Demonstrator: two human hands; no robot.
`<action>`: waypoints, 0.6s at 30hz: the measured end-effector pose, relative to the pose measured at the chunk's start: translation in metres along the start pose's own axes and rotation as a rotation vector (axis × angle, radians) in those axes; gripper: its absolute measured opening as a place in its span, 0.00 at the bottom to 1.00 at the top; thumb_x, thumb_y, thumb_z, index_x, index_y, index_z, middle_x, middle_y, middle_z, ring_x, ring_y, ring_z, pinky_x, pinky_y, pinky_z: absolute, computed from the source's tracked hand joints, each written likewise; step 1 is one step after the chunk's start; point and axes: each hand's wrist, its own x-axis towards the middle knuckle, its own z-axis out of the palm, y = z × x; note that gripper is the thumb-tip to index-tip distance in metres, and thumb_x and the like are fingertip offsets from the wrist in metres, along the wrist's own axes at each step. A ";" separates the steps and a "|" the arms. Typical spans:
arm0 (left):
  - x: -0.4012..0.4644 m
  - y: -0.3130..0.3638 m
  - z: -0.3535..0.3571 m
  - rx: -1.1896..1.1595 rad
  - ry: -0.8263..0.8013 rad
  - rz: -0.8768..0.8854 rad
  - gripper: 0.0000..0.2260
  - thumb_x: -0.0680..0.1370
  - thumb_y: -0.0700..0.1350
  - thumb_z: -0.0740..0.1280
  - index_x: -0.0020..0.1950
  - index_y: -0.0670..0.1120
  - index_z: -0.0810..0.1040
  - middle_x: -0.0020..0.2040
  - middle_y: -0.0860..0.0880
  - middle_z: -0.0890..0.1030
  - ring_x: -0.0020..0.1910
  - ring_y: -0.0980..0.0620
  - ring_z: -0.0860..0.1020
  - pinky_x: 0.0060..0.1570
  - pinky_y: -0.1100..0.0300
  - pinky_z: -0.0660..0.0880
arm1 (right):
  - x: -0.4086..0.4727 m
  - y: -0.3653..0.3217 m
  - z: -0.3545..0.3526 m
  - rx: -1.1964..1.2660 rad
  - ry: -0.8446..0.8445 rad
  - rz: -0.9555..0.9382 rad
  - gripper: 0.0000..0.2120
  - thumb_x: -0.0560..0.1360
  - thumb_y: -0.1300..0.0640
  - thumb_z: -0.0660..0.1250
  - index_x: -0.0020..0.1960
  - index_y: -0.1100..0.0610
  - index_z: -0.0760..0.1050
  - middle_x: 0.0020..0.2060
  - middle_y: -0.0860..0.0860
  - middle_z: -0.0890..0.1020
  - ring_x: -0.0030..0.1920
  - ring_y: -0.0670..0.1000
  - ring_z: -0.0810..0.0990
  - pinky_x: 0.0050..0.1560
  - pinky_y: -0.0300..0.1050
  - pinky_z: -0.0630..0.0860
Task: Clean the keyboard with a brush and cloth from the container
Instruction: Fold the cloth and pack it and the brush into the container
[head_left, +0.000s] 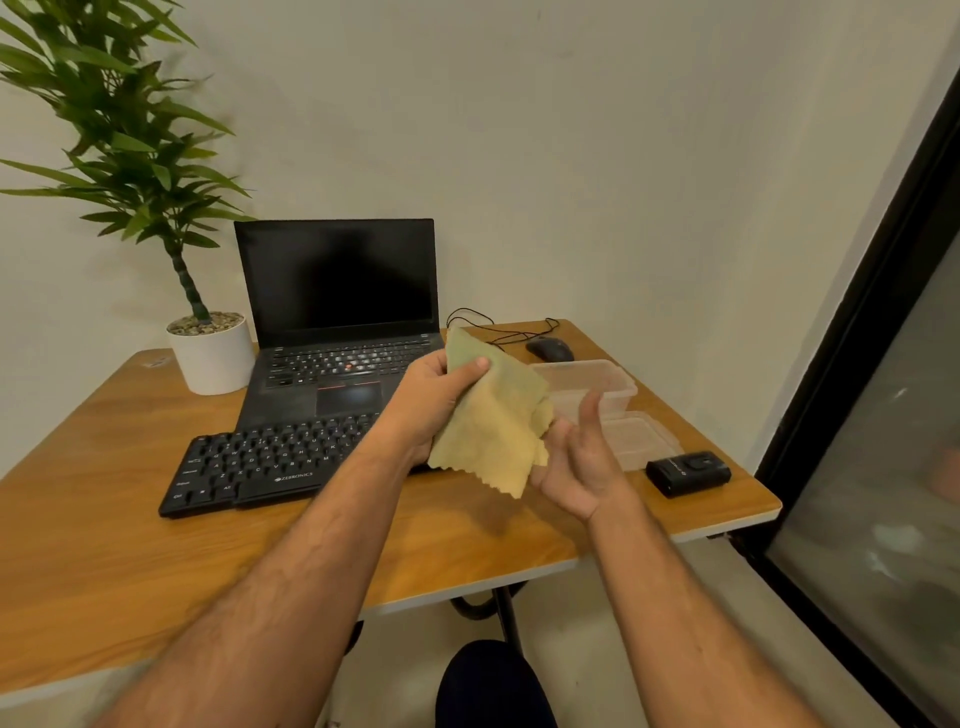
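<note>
The left hand (434, 400) holds the yellow cloth (493, 426) in the air above the worktop (130, 545), thumb and fingers pinching its upper corner. The right hand (576, 462) is open beside it, fingers straight and apart, its palm touching the cloth's lower edge. The black keyboard (244, 462) lies on the worktop below and left of the hands, in front of an open laptop (337, 312). The clear container (597, 384) stands behind the right hand, its lid (641, 439) lying just beside it. No brush is visible.
</note>
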 end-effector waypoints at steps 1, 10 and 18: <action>0.000 -0.003 0.000 0.055 0.050 -0.001 0.06 0.81 0.46 0.67 0.56 0.45 0.79 0.49 0.44 0.84 0.43 0.50 0.83 0.38 0.57 0.80 | 0.001 0.000 0.005 -0.006 0.007 0.005 0.47 0.61 0.35 0.77 0.72 0.57 0.69 0.67 0.60 0.76 0.64 0.60 0.78 0.56 0.56 0.80; -0.008 -0.007 -0.008 0.319 -0.141 -0.109 0.19 0.78 0.32 0.61 0.67 0.46 0.72 0.58 0.45 0.79 0.55 0.47 0.80 0.46 0.56 0.80 | 0.005 -0.013 0.012 -0.302 0.367 0.000 0.21 0.73 0.70 0.68 0.64 0.55 0.74 0.55 0.57 0.83 0.54 0.57 0.82 0.46 0.53 0.82; -0.004 0.001 -0.006 0.143 0.089 0.234 0.16 0.75 0.26 0.66 0.52 0.47 0.81 0.45 0.49 0.84 0.47 0.49 0.82 0.44 0.57 0.80 | -0.003 -0.052 0.037 -0.640 0.288 -0.394 0.14 0.73 0.69 0.70 0.48 0.51 0.84 0.43 0.54 0.85 0.43 0.57 0.81 0.39 0.50 0.77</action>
